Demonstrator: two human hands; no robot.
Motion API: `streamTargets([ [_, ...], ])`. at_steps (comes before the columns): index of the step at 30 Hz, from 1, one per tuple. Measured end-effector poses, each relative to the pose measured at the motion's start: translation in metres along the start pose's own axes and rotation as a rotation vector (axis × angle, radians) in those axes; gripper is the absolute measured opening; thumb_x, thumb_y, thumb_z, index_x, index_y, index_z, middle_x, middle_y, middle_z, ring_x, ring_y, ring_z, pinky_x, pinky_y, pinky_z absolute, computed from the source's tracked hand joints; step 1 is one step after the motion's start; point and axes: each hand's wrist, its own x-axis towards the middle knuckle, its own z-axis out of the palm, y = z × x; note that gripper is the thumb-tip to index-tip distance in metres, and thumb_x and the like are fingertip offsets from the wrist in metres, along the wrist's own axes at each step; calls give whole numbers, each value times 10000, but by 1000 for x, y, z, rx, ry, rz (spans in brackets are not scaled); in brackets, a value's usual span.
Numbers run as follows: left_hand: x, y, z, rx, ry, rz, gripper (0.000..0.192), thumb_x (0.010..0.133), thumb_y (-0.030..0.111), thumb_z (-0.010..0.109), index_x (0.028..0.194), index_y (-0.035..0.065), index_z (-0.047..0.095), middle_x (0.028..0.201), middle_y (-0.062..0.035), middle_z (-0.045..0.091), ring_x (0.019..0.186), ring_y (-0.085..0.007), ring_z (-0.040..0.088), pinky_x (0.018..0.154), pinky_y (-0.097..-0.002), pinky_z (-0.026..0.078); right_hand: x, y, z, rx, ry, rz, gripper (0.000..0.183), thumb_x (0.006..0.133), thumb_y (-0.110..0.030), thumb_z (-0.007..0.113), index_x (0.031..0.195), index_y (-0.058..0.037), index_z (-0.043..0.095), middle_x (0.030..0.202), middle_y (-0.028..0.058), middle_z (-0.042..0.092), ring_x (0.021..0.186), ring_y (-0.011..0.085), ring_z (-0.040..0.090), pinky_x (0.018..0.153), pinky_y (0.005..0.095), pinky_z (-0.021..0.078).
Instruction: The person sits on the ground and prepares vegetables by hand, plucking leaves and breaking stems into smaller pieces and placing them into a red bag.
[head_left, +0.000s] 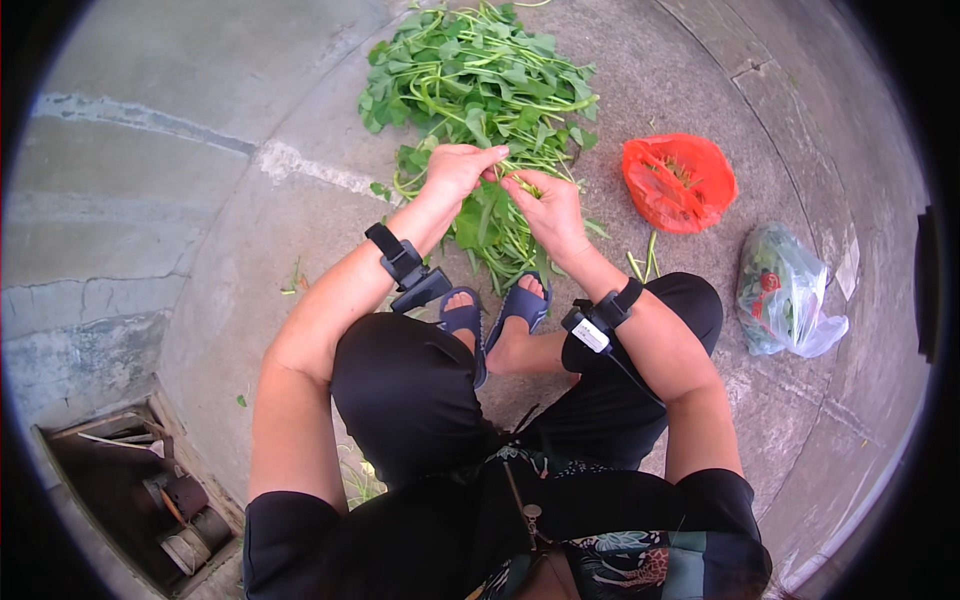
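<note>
My left hand pinches the upper end of a green leafy stem between thumb and fingers. Close beside it, my right hand grips green stems, its thumb and forefinger near the left fingertips. Part of what lies inside both hands is hidden by the fingers. Beyond them spreads a large heap of leafy green vegetable stems on the concrete. A smaller bunch of narrow-leaved greens lies below my hands, reaching almost to my sandals.
A red plastic bag, open at the top, holds plant scraps. Right of it sits a tied clear bag of greens. Loose cut stems lie on the concrete floor. A recess at lower left contains containers.
</note>
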Motion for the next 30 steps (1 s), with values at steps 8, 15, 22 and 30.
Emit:
streamTargets([
  [8,3,4,-1,97,-66,-6,271,731,294,754,694,43,658,621,-27,618,520,-70,512,459,-198,356,6,22,-3,303,70,288,161,803,-181,596,766,-28,631,636,52,603,496,149,511,489,268,413],
  [15,-1,10,-32,-6,-96,-219,290,787,373,690,821,96,611,728,-8,624,597,-61,588,470,-178,385,32,20,-85,1013,-185,608,132,828,-223,524,787,-97,513,717,64,596,450,64,380,416,191,284],
  [22,1,10,-38,-83,-141,-250,292,802,344,676,887,75,601,768,-42,651,653,-121,641,479,-185,401,26,21,-90,942,-203,654,122,828,-201,577,861,-86,553,630,-19,518,459,37,349,430,171,249],
  [30,-4,11,-32,-35,-195,-215,240,835,282,644,893,50,626,793,-43,670,634,-101,643,469,-164,370,5,1,-48,-271,-332,217,209,787,-184,638,898,-9,663,704,10,633,663,103,559,642,271,453],
])
